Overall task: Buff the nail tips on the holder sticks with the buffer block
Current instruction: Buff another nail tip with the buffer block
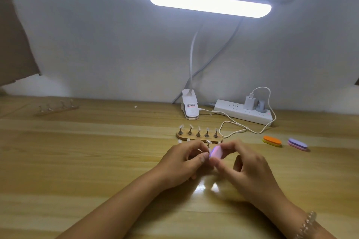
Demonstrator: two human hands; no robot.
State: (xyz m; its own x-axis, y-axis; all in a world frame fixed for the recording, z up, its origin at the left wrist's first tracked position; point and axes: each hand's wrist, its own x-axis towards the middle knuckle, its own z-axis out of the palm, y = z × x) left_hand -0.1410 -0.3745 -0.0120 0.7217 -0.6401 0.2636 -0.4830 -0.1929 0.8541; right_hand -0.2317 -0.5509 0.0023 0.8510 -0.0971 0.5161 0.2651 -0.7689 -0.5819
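Head cam is the only angle, so here goes: both hands are low over the tabletop (97,151), just in front of the wooden base (182,136). The left hand (180,163) has a narrow grip, pinching what looks like a holder stick (201,150). The right hand (244,167) has its grip closed round the pink buffer block (214,155), held right up against the stick's end. The tip being worked is too blurred to make out. Five sticks with nail tips (198,129) stand in the base, and a second rack (58,107) sits well apart at far left. My guess is we're mid-job: one tip being buffed and plenty left, though I can't tell which ones are done. Two spare blocks (272,140) lie off to the right.
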